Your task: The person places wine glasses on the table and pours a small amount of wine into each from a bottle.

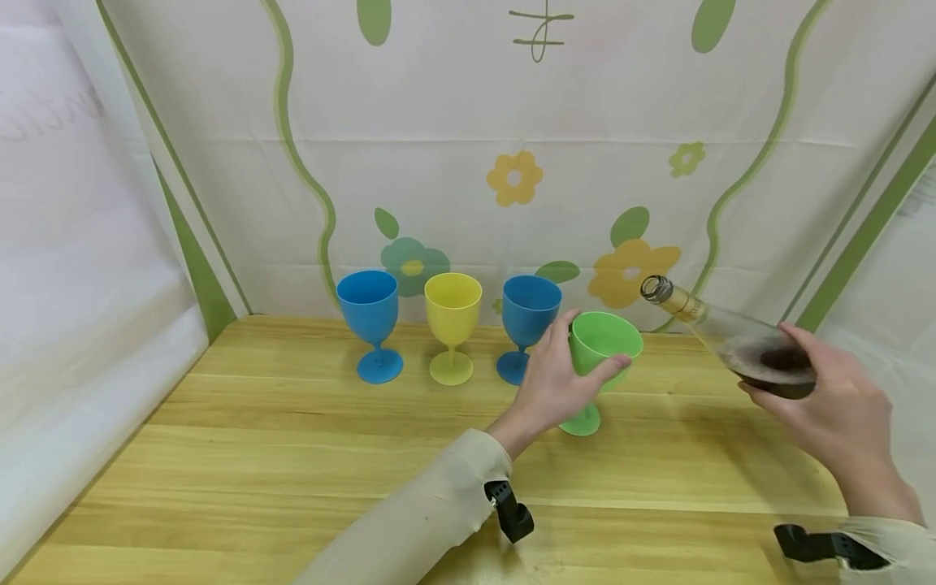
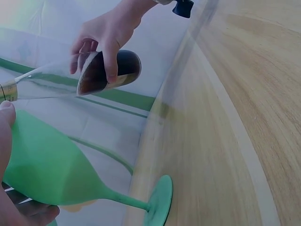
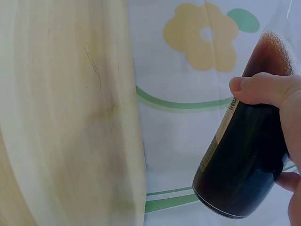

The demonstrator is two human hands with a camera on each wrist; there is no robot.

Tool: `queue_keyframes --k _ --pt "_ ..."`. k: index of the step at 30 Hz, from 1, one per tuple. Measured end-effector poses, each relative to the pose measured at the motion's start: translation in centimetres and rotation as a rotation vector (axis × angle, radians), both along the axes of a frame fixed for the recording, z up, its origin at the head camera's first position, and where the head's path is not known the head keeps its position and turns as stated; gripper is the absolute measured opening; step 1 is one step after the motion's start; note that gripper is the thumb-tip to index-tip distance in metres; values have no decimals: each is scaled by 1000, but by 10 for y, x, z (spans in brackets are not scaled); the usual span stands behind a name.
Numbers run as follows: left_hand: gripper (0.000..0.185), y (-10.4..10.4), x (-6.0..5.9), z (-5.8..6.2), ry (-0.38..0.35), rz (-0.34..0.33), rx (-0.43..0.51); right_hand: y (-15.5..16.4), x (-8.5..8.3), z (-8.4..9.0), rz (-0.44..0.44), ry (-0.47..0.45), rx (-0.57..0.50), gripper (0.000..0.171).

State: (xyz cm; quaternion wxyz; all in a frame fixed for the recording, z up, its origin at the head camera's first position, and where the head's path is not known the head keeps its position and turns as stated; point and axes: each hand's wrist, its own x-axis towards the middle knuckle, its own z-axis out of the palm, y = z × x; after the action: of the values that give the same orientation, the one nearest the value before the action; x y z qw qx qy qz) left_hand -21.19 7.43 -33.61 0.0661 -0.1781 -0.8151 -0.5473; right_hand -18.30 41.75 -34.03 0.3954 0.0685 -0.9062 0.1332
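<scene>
1. A wooden table [image 1: 292,455] stands before a white cloth backdrop [image 1: 453,122] printed with green lines and flowers; against it stand a blue goblet [image 1: 369,313], a yellow goblet [image 1: 452,313] and a second blue goblet [image 1: 528,313].
2. The step in hand looks like pouring: a glass bottle [image 1: 738,341] with dark liquid in its lower part is tipped, its open neck pointing toward the green goblet [image 1: 610,341], near the rim but apart from it.
3. The next move would call for bringing the mouth over the bowl and tilting further, since the liquid sits at the low end.
4. The left hand [image 1: 559,382] wraps fingers and thumb round the green goblet's bowl; its foot rests on the table.
5. The right hand [image 1: 834,406] grips the bottle's body, thumb [image 3: 263,89] across the glass.
</scene>
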Motion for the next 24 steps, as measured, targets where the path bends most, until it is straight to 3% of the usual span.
queue_keyframes --k 5,24 --pt "90 -2 0 0 0 13 2 0 -1 1 2 21 39 130" --pt "86 -8 0 -4 24 28 23 7 1 4 -17 62 132 125"
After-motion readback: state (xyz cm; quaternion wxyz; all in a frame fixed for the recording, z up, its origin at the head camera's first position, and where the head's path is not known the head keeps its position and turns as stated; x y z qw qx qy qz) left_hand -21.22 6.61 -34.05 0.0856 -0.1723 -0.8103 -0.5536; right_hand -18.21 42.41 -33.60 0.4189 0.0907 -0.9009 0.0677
